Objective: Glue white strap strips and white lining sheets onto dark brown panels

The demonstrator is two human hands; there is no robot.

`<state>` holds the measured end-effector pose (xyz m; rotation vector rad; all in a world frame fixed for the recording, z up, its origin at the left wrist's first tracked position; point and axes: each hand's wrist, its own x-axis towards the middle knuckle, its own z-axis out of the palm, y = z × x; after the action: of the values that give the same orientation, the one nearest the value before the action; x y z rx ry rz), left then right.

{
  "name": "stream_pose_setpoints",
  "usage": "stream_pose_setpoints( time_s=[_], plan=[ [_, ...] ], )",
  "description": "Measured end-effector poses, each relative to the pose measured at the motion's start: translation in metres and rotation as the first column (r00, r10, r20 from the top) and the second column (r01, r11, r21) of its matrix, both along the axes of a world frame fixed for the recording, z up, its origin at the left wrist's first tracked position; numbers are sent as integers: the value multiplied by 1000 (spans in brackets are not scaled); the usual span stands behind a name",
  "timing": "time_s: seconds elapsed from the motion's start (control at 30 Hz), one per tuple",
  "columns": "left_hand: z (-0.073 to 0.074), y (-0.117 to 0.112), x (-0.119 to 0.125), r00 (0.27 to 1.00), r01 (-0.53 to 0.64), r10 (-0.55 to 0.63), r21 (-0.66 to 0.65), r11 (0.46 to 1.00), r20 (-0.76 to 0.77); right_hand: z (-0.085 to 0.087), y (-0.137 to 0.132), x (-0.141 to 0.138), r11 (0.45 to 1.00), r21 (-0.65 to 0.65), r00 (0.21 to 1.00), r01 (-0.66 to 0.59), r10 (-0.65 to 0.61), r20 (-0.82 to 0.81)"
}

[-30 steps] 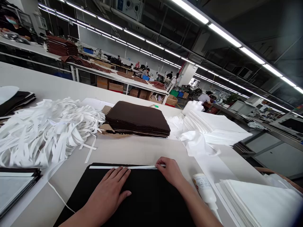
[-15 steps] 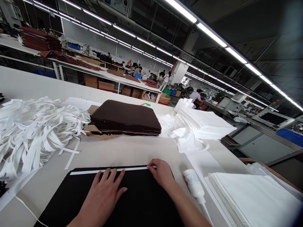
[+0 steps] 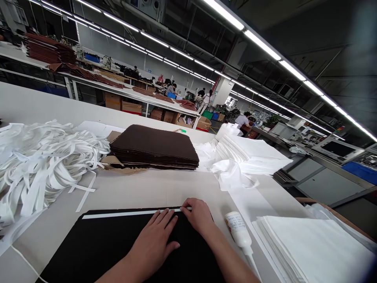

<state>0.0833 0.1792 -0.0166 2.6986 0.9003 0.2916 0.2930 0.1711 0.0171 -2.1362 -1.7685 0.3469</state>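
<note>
A black fabric panel (image 3: 97, 243) lies flat on the white table in front of me. Along its far edge runs a narrow white strip (image 3: 123, 214). My left hand (image 3: 156, 241) lies flat on the panel, fingers stretched out, fingertips touching the strip near its right end. My right hand (image 3: 198, 215) rests at the panel's far right corner, its fingers curled down onto the end of the strip and pressing it.
A white glue bottle (image 3: 240, 232) lies just right of my right wrist. A stack of brown panels (image 3: 153, 147) sits behind. Loose white strips (image 3: 44, 161) pile at the left. White sheet stacks (image 3: 312, 247) (image 3: 253, 155) stand at right. People work at distant tables.
My left hand has slid to the right along the strip, close to my right hand. The right hand has stayed on the strip's end. The camera has shifted slightly right.
</note>
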Motion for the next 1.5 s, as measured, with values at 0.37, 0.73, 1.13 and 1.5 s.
stream_pose_setpoints(
  time_s=[0.37,0.73,1.13,1.5],
  plan=[
    [-6,-1,12,999,-35,36,2,999,-19,9,-22,71,998,39,997,55,-54,-47],
    [-5,-2,43,987,-134,144,140,981,-68,-6,-28,70,993,108,998,58,-56,-13],
    [-13,-4,51,981,-136,166,264,955,-97,-8,-31,73,971,158,978,179,-193,79],
    [-13,-2,51,981,-136,168,272,953,-100,-32,-70,60,992,117,930,46,-85,357]
  ],
)
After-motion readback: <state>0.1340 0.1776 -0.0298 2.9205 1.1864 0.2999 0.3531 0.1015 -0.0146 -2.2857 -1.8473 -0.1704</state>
